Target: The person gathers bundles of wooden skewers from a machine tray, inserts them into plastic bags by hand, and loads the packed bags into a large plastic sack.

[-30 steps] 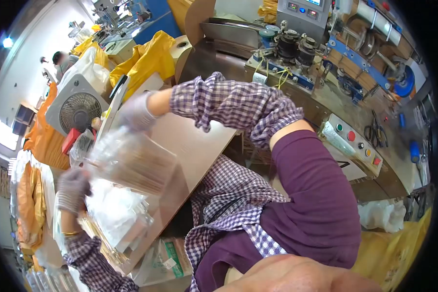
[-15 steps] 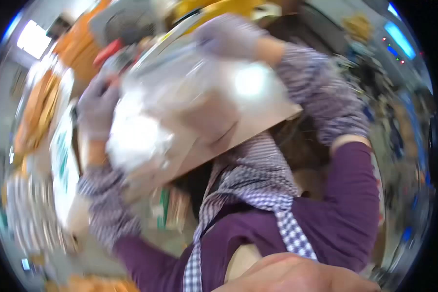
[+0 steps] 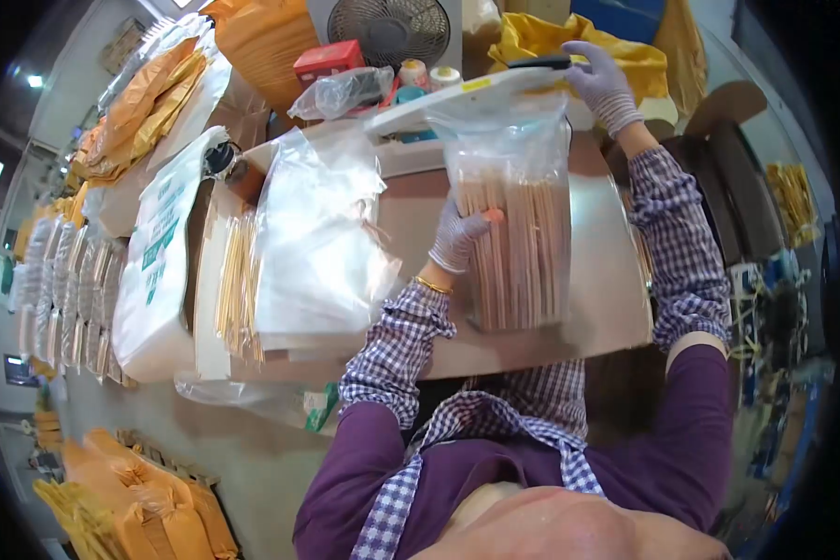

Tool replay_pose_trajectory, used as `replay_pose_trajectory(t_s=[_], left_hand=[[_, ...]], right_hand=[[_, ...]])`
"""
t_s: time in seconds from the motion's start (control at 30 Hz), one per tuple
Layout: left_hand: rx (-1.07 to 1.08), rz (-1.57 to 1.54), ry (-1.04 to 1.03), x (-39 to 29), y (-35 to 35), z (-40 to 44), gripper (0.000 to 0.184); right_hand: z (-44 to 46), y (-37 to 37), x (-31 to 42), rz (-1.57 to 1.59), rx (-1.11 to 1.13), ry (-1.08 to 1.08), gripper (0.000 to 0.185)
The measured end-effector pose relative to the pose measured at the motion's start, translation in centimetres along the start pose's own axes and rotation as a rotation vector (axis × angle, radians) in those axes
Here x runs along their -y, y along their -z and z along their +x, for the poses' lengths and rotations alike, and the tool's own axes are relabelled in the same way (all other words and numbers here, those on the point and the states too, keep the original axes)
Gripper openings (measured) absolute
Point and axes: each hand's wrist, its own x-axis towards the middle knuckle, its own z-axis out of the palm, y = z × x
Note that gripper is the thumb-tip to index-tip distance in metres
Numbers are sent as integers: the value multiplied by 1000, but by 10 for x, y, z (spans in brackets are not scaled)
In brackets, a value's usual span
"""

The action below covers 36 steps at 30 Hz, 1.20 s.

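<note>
A clear plastic bag [image 3: 523,247] full of thin wooden sticks stands upright over the table, its open end toward the heat sealer [image 3: 467,101]. Gloved, my left hand [image 3: 459,235] grips the bag's left side, thumb across the front. At the far right end of the sealer, my right hand [image 3: 601,82] has its fingers bent around or against the black handle [image 3: 539,63]; the bag's upper edge lies at the sealer. A pile of empty clear bags [image 3: 317,252] lies left of my left hand, beside a bundle of loose sticks [image 3: 240,289].
Behind the sealer are a fan [image 3: 389,33], a red box [image 3: 329,62], small spools [image 3: 413,74] and a yellow sack [image 3: 579,47]. A white printed sack [image 3: 163,252] hangs at the left, with packed stick bundles [image 3: 65,289] beyond. Orange bags [image 3: 149,495] lie low at the left.
The view has swung so the table sits centrally. The stick-filled bag is now upright at the sealer, my left hand has moved onto its side, and my right hand has reached the sealer's handle.
</note>
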Motion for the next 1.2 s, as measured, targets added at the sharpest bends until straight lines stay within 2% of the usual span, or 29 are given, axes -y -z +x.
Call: replay_pose_trajectory(t_s=[0.07,0.1,0.13,0.2,0.23,0.27,0.33,0.37,0.4,0.47,0.5,0.53,0.57,0.6,0.67,0.77,0.8,0.83,0.87,0.9,0.93,0.97,1.0,1.03,1.07,1.1,1.13,1.17,1.2], left_hand=[[57,-20,34,15,4,14,49],[-20,-79,50,15,-3,21,42],[-21,-78,42,27,6,33,42],[14,-135,289,60,39,60,45],[6,-134,285,65,48,72,45],[-64,-109,280,69,56,85,45],[-149,-93,276,76,73,108,45],[-203,-103,299,79,82,120,49],[-254,-110,326,84,89,129,54],[-331,-20,251,92,88,134,58],[-344,25,269,95,91,133,58],[-360,70,283,95,92,131,57],[-418,114,193,99,90,129,56],[-429,116,199,94,86,124,56],[-317,123,147,79,69,111,53],[-358,167,187,103,80,120,49],[-385,199,197,110,89,118,47],[-341,65,192,66,54,102,47],[-338,-171,310,94,68,105,41],[-106,445,125,131,93,105,42],[-331,904,216,174,106,98,44],[-217,705,137,191,108,64,58],[-439,762,318,112,55,9,64],[-211,747,566,97,62,-32,70],[-489,1285,-158,132,55,-81,57],[-267,1064,145,77,51,-113,50],[-28,791,422,2,43,-153,43],[-38,692,335,-20,61,-189,27],[-224,692,476,-81,68,-211,21]], right_hand=[[26,-24,-78,-465,-294,290,49],[40,-36,-112,-88,-27,-93,67],[47,-41,-106,-87,-27,-85,67],[58,-46,-71,441,-35,-375,65],[68,-43,-65,444,-80,-230,61],[77,-36,-56,447,-69,-226,61],[87,-25,-42,362,60,85,58],[86,-27,-43,362,72,82,58],[85,-27,-45,37,59,160,56],[74,-24,-43,-614,22,303,52],[64,-23,-42,-707,264,172,53],[50,-33,-46,-775,566,24,59],[17,-59,-89,-824,432,38,68],[-4,-77,-93,-889,459,-55,74],[-16,-91,-108,-857,325,-46,74],[-15,-89,-113,-832,332,-11,72],[-17,-87,-121,-820,284,73,68],[-16,-91,-128,-798,242,168,65],[5,-89,-106,-754,408,-46,53],[6,-95,-120,-684,267,46,40],[7,-93,-100,-260,284,-247,35],[-8,-90,-54,-475,345,-42,37],[-3,-98,-68,-494,359,-140,44],[-1,-107,-96,-416,294,-13,46],[6,-107,-122,-376,302,33,46],[11,-106,-127,-536,375,4,49],[5,-103,-156,-733,318,101,60],[6,-104,-192,-930,239,202,72],[15,-104,-218,-963,283,150,75]])
